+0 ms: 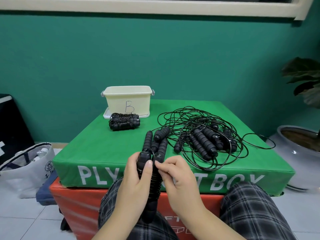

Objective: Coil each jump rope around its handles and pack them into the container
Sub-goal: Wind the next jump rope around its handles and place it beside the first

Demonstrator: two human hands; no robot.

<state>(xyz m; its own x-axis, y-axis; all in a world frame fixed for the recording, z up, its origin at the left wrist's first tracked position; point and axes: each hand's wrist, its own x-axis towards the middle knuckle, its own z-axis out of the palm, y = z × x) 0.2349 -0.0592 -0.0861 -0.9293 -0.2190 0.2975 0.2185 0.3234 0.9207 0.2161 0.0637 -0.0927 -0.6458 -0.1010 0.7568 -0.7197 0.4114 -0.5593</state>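
Left hand (138,172) wrapped round paired handles of jump rope in progress (152,177), thumb pressed flat on front, fingers curled behind. Right hand (174,172) just beside, fingertips (158,165) pinching cord end near handle caps. Bundle held upright over lap, in front of green plyo box (107,146); cord wound tight down the handles.

Risks, judged from here: cord end not tucked, so loss of pinch likely lets last turns spring loose and unravel. Left grip sits mid-bundle; a slip there could splay the two handles and slacken the coil. Loose pile (204,135) on right of box badly tangled, cords looped over each other; pulling next rope out could drag neighbours off the edge, one loop already hanging near right rim.

Counts: one container (128,99), cream, marked "B", standing on what looks like its lid (107,113) at back of box; inside not visible. Finished coiled bundles (124,121) in front of container: looks like two, stacked close, hard to separate. One rope in hand. Three loose handles (158,139) near hands; roughly six or seven more handles in tangle, exact count unclear. Tote bag (29,163) on floor left, one planter (299,144) right.
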